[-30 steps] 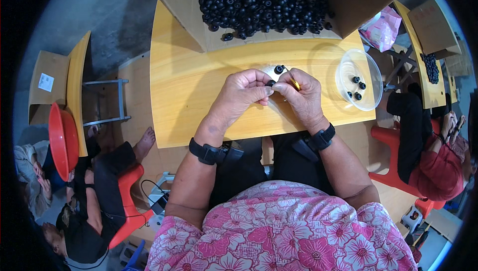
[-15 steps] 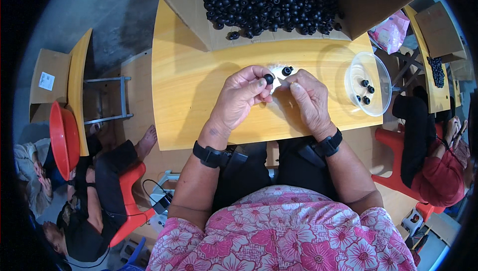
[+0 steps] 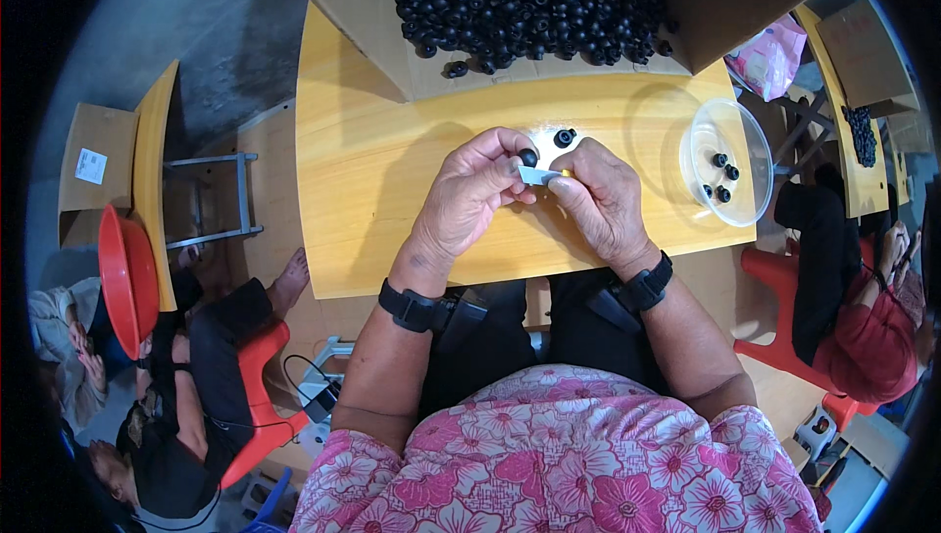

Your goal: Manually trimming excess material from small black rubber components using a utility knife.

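Between the fingertips of my left hand (image 3: pixel 477 180) is a small round black part (image 3: pixel 528 156), its domed side showing. My right hand (image 3: pixel 610 202) grips a small knife whose flat silvery blade (image 3: pixel 536 176) points left and lies against or just in front of the part. A bit of yellow shows at my right fingertips; the rest of the handle is hidden. Just beyond my hands, another black part (image 3: pixel 565 138) rests on the wooden table (image 3: pixel 382 190). To the right stands a clear round plastic tub (image 3: pixel 759 156) with several black parts inside.
An open cardboard box (image 3: pixel 363 19) at the table's far side holds a heap of black parts (image 3: pixel 529 9). Other people sit at left and right on red stools (image 3: pixel 260 406). A red basin (image 3: pixel 127 278) is at the left, a pink bag (image 3: pixel 769 61) at the far right.
The knife blade, seen edge-on or hidden before, now shows broadside against the black part. My right hand has turned slightly; my left stays in place.
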A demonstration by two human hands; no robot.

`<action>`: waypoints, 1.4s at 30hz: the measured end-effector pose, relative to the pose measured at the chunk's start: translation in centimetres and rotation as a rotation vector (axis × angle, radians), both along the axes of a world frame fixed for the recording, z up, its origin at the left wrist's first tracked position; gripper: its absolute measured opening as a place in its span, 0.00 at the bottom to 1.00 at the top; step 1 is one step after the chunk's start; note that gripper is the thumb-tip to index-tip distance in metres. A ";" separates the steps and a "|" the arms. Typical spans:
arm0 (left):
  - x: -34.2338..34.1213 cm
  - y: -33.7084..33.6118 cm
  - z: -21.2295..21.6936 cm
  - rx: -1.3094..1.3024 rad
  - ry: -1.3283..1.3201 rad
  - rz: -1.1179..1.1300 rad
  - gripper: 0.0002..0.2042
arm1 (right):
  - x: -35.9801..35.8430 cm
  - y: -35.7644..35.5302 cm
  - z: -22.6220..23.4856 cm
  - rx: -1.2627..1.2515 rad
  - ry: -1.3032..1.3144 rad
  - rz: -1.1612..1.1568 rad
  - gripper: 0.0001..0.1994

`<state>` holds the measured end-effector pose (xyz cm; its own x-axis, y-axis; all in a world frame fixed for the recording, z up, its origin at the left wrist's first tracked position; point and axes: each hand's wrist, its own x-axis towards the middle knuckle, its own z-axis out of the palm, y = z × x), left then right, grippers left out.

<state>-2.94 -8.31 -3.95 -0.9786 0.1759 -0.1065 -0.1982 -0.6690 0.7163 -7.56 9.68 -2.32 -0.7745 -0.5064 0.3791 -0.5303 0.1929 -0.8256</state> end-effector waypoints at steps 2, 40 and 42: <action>0.0 0.1 0.2 -0.018 0.004 -0.006 0.12 | 0.0 0.0 0.0 -0.002 -0.004 -0.014 0.08; 0.0 0.0 0.0 -0.062 0.006 -0.012 0.09 | 0.0 -0.2 0.0 0.031 0.015 -0.039 0.07; 0.0 0.1 0.1 -0.054 0.003 -0.009 0.09 | 0.0 -0.2 -0.1 0.035 0.008 -0.037 0.07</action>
